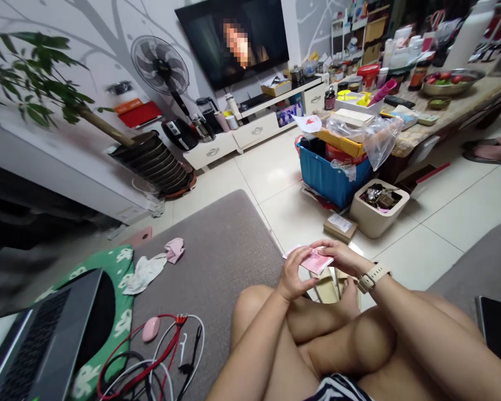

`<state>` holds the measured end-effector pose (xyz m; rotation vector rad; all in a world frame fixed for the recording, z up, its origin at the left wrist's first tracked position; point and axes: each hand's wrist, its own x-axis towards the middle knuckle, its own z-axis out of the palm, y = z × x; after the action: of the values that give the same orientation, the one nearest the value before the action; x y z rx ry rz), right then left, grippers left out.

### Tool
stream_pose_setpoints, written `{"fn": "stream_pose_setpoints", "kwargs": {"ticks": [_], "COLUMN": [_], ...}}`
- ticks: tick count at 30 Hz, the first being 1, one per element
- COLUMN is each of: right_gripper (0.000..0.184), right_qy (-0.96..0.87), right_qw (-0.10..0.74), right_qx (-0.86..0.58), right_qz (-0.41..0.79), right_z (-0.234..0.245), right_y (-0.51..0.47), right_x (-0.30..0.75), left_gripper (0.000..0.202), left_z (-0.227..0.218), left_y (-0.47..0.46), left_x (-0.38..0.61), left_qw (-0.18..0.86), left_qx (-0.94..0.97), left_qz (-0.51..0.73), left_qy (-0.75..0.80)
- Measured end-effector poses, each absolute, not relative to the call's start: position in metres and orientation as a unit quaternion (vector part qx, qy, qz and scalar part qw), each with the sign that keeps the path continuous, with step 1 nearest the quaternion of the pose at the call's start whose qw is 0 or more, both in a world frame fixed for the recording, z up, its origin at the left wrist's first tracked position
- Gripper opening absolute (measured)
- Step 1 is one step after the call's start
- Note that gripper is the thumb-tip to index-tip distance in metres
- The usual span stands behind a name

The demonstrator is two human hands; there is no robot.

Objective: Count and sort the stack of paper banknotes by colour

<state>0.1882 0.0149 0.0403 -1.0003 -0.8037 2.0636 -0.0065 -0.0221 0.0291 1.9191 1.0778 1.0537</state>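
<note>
A small pink paper packet (314, 259) is held between both hands above my crossed legs. My left hand (294, 274) grips its near left side with curled fingers. My right hand (341, 256), with a pale watch (372, 278) on the wrist, pinches its far right edge. I sit on a grey sofa (217, 262), knees drawn up.
On the sofa lie a laptop (42, 340), a pink mouse (151, 328), red and white cables (158, 356) and crumpled tissues (148, 270). On the tiled floor stand a blue crate (329, 175), a beige bin (378, 207) and a small box (339, 226). A cluttered table (438, 111) is at right.
</note>
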Motion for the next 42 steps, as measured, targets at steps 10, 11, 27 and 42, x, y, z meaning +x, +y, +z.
{"fn": "stream_pose_setpoints", "kwargs": {"ticks": [10, 11, 27, 42], "right_gripper": [0.029, 0.033, 0.035, 0.037], "right_qy": [-0.291, -0.292, -0.407, -0.412], "right_qw": [0.374, 0.388, 0.383, 0.299], "right_qx": [-0.4, -0.392, -0.459, -0.464], "right_qz": [0.784, 0.782, 0.69, 0.725], "right_z": [0.034, 0.035, 0.032, 0.029], "right_y": [0.013, 0.013, 0.003, -0.005], "right_x": [0.182, 0.181, 0.163, 0.162], "left_gripper": [0.031, 0.031, 0.062, 0.059], "left_z": [0.02, 0.021, 0.007, 0.001], "left_y": [-0.017, -0.016, -0.012, -0.014], "left_x": [-0.005, -0.004, -0.001, 0.011], "left_qw": [0.403, 0.433, 0.651, 0.684], "left_qx": [0.655, 0.624, 0.324, 0.34], "left_qz": [0.433, 0.444, 0.457, 0.437], "left_qy": [0.47, 0.476, 0.512, 0.475]}}
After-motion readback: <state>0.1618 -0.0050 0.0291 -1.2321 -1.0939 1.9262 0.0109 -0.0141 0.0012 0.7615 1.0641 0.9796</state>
